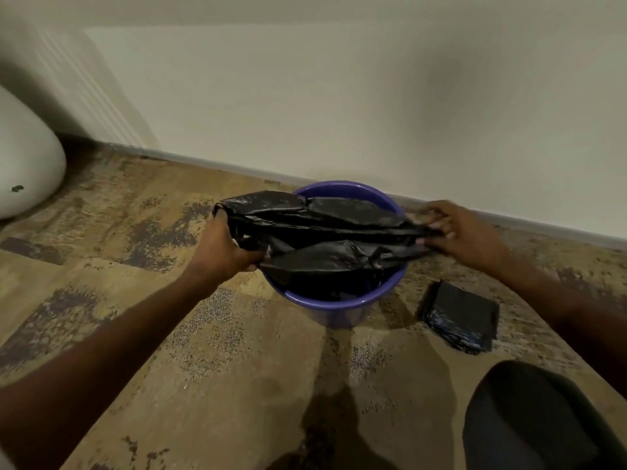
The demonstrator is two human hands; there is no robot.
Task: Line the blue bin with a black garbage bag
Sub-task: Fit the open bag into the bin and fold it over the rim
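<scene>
A round blue bin [334,305] stands on the floor close to the wall. A black garbage bag [322,228] is stretched across its top, with its lower part hanging down inside the bin. My left hand [222,247] grips the bag's left end just outside the bin's left rim. My right hand [458,228] pinches the bag's right end over the right rim. The bag's mouth looks bunched and folded, not spread over the rim.
A folded stack of black bags [461,318] lies on the patterned brown floor [203,351] to the right of the bin. A white rounded fixture [27,161] sits at the far left. The pale wall [339,96] runs behind. My dark-clothed knee [536,422] is at bottom right.
</scene>
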